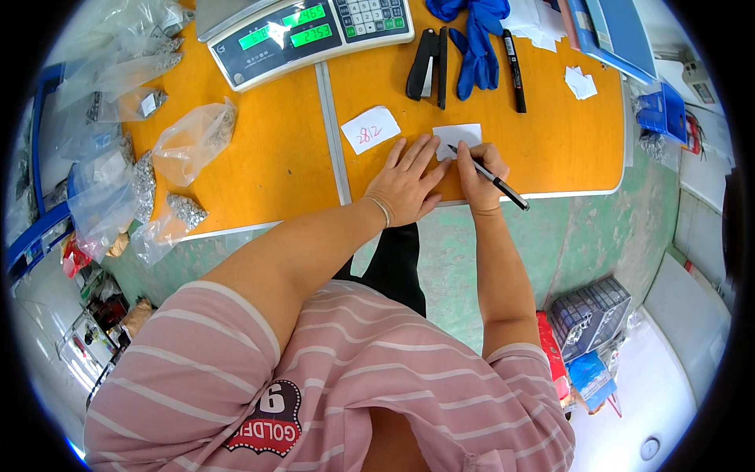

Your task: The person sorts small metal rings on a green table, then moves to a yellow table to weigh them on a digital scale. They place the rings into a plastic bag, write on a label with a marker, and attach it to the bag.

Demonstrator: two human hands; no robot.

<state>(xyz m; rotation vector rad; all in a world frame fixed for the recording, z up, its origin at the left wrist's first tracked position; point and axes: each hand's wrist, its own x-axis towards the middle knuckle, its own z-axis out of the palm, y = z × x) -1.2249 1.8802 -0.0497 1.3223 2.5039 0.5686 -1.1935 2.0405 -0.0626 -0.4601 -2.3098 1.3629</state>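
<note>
Evidently one red-inscribed slip [370, 130] is lying done beyond the flattened left hand [403, 186]; I'm watching the right hand [481, 176] pinching a black pen [505, 189] over a seemingly unwritten slip [465, 133] at their fingertips.

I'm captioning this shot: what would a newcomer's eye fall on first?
Probably the scale at the top, on the orange table, its green displays glowing. Next, the blue gloves right of it. Then, lower down, the right hand, holding a black pen to a white slip.
</note>
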